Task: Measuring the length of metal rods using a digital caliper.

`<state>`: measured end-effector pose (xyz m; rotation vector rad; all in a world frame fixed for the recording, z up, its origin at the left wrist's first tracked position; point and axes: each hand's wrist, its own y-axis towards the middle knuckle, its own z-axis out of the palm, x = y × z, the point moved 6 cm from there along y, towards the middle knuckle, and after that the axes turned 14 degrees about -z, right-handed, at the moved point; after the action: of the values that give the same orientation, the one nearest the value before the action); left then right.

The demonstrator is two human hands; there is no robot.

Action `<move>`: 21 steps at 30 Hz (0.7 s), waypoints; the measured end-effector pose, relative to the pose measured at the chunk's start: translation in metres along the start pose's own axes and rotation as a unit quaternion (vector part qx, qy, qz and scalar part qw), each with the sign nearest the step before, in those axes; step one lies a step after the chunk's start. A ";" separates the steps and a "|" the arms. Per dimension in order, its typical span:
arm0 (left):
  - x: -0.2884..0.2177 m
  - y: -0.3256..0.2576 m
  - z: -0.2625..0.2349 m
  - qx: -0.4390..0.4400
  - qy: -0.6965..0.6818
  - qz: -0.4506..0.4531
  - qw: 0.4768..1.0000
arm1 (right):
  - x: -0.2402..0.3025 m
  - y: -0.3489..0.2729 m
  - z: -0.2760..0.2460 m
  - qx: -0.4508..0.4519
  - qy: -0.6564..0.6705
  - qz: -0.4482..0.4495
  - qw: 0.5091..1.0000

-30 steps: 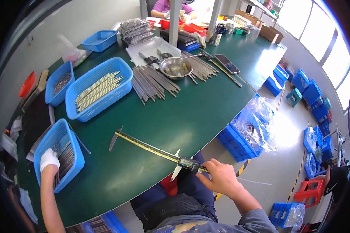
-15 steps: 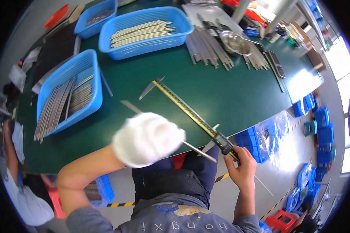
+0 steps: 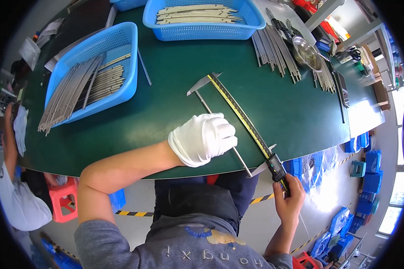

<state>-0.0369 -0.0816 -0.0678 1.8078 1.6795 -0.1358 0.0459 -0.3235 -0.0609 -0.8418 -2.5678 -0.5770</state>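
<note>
My left hand, in a white glove, is closed round the middle of a thin metal rod. The rod lies between the jaws of a long digital caliper. Its far end is at the caliper's fixed jaw, and its near end is close to the sliding jaw; whether it touches there I cannot tell. My bare right hand grips the caliper by its near end, just below the display. The caliper slants from far left to near right over the green table.
A blue basket of metal rods stands at the left, with another blue basket of pale rods at the back. Loose rods and a metal bowl lie at the back right. Another person sits at the far left.
My left hand has brought the rod into line between the caliper jaws, turning it from a flatter slant. The baskets now appear higher in the picture as the view shifted.
</note>
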 end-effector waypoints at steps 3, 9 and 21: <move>-0.001 0.001 -0.001 0.002 -0.009 -0.006 1.000 | -0.001 -0.001 -0.001 -0.003 0.001 -0.001 1.000; -0.002 0.001 -0.002 0.010 -0.010 -0.016 1.000 | 0.001 0.000 -0.002 0.002 -0.006 -0.019 1.000; 0.001 -0.001 -0.003 0.014 -0.025 -0.034 0.999 | 0.004 -0.002 -0.003 -0.005 -0.001 -0.054 0.999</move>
<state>-0.0382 -0.0795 -0.0665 1.7537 1.7114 -0.2337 0.0423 -0.3243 -0.0574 -0.7099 -2.6277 -0.6206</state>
